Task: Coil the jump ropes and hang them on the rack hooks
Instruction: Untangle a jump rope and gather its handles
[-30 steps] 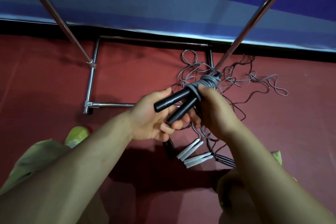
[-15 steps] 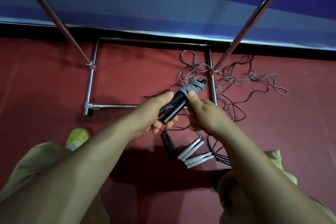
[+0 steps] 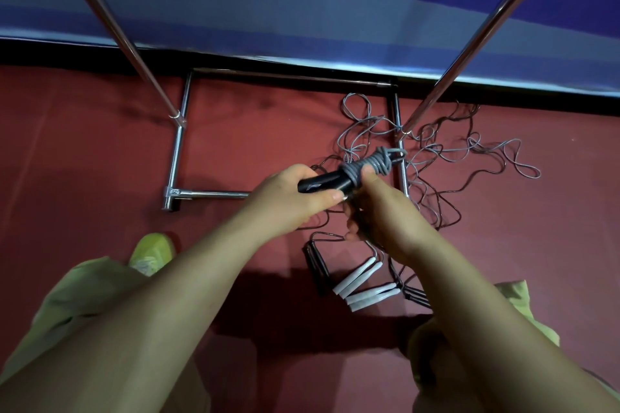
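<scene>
A coiled jump rope with black handles and grey cord wound around their top sits between both hands. My left hand grips the black handles from the left. My right hand holds the bundle from the right, its thumb pressing on the grey wraps. Below the hands on the red floor lie loose ropes: white handles and black handles. A tangle of grey and dark cords spreads on the floor to the right. The rack's chrome posts rise at left and right; its hooks are out of view.
The rack's chrome base frame lies on the red floor against a blue wall padding. My yellow-green shoe and trouser legs show at the bottom left and right.
The bundle has tilted flatter and come lower and nearer; both hands have closed in on it, and the two handles now lie together under the grey wraps.
</scene>
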{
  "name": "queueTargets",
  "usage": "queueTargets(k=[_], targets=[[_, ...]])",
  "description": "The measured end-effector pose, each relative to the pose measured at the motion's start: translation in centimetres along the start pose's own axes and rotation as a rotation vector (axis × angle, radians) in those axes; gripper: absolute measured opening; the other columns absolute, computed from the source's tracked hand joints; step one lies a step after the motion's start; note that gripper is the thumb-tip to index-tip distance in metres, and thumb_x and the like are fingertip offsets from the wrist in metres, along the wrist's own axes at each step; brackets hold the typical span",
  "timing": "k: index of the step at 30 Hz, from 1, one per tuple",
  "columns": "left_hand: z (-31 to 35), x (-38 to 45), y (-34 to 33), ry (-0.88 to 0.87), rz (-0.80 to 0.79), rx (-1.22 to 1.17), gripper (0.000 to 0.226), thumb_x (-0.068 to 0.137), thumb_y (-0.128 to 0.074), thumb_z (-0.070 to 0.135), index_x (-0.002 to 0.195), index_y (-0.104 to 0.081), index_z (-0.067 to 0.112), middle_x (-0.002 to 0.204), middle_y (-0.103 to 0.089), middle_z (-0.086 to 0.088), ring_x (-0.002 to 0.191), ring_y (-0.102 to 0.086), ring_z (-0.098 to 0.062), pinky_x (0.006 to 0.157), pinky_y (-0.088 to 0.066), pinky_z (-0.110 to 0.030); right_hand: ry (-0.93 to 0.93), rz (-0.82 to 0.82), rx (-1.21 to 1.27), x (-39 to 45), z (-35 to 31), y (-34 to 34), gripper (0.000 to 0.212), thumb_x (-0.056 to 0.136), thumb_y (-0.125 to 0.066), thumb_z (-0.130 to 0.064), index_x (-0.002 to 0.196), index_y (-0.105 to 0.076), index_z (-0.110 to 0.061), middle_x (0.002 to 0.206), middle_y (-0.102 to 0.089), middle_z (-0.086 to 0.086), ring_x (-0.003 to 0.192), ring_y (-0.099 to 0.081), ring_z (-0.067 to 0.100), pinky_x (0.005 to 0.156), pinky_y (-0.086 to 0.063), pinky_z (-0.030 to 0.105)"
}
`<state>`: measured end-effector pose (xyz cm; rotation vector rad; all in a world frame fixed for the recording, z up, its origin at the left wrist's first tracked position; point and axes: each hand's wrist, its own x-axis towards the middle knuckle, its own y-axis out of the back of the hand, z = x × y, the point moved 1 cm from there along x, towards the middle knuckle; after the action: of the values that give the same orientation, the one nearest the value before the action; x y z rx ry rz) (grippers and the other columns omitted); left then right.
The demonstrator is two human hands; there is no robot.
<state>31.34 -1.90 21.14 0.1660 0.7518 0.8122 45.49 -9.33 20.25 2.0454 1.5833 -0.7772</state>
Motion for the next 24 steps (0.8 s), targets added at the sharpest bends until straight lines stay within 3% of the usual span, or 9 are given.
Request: queueTargets(k=[3,6,8,10,14,17,19,24], targets=[[0.0,0.0,-0.1,-0.037,0.006,0.072,0.031,0.072,-0.075,0.045,0.089,-0.054,0.03,0.081,-0.064,0.006,0.074,-0.061,-0.015,0.069,-0.048,-0.032,0.041,-0.028,-0.054,0.0,0.0,0.2,0.054,0.089,-0.041,-0.061,0.095,-0.063,-0.011,0.071,-0.052,0.004,0.056,-0.046,0.015,0.063,-0.038,0.036],[0.0,0.1,0.0,-0.044,-0.06,0.04,0.03,0.072,-0.076,0.043,0.088,-0.056,0.028,0.071,-0.06,0.01,0.063,-0.058,-0.009,0.06,-0.044,-0.029,0.108,-0.011,-0.076,-0.2,-0.3,0.2,0.042,0.099,-0.04,-0.046,0.086,-0.061,-0.011,0.068,-0.049,0.004,0.056,-0.042,0.016,0.059,-0.037,0.034],[0.3,-0.2,-0.1,-0.009,-0.184,-0.089,0.03,0.077,-0.068,0.048,0.09,-0.061,0.022,0.066,-0.058,0.009,0.054,-0.053,-0.006,0.054,-0.041,-0.024,0.167,0.017,-0.052,-0.4,-0.6,0.1,0.036,0.095,-0.047,-0.042,0.077,-0.057,-0.012,0.061,-0.047,0.002,0.056,-0.041,0.02,0.056,-0.037,0.035],[0.6,-0.6,0.0,0.099,-0.329,-0.328,0.055,0.074,-0.047,0.065,0.089,-0.064,0.015,0.068,-0.063,0.0,0.054,-0.058,-0.012,0.054,-0.045,-0.026,0.222,0.033,-0.038,-0.6,-1.0,0.1,0.034,0.083,-0.045,-0.043,0.075,-0.054,-0.011,0.062,-0.046,0.009,0.058,-0.043,0.025,0.055,-0.037,0.034],[0.9,-1.1,0.1,0.171,-0.685,-0.565,0.085,0.069,-0.019,0.077,0.086,-0.068,0.01,0.082,-0.071,-0.018,0.069,-0.068,-0.03,0.065,-0.053,-0.033,0.326,0.01,0.094,-1.5,-1.7,0.2,0.028,0.077,-0.041,-0.036,0.073,-0.052,-0.011,0.067,-0.047,0.016,0.057,-0.047,0.028,0.056,-0.037,0.036],[1.1,-1.6,-0.6,0.16,-0.936,-0.737,0.095,0.071,-0.013,0.084,0.082,-0.074,0.013,0.074,-0.066,-0.01,0.061,-0.064,-0.024,0.062,-0.053,-0.031,0.359,-0.042,0.207,-2.3,-2.4,0.3,0.026,0.076,-0.039,-0.034,0.074,-0.054,-0.013,0.059,-0.052,0.004,0.049,-0.05,0.016,0.051,-0.041,0.027],[1.1,-1.7,-0.7,0.13,-0.946,-0.744,0.09,0.072,-0.015,0.079,0.085,-0.07,0.01,0.065,-0.058,-0.004,0.048,-0.053,-0.016,0.057,-0.048,-0.029,0.356,-0.081,0.21,-2.2,-2.6,0.5,0.027,0.077,-0.038,-0.035,0.075,-0.054,-0.013,0.055,-0.053,0.003,0.048,-0.051,0.015,0.048,-0.043,0.022],[1.2,-1.2,-0.2,0.14,-0.769,-0.611,0.081,0.086,-0.007,0.069,0.086,-0.056,0.005,0.056,-0.055,-0.002,0.037,-0.035,-0.007,0.06,-0.042,-0.031,0.266,-0.214,-0.074,-0.9,-1.6,1.3,0.062,0.087,-0.036,-0.058,0.086,-0.054,0.001,0.062,-0.052,0.007,0.058,-0.048,0.024,0.06,-0.039,0.033]])
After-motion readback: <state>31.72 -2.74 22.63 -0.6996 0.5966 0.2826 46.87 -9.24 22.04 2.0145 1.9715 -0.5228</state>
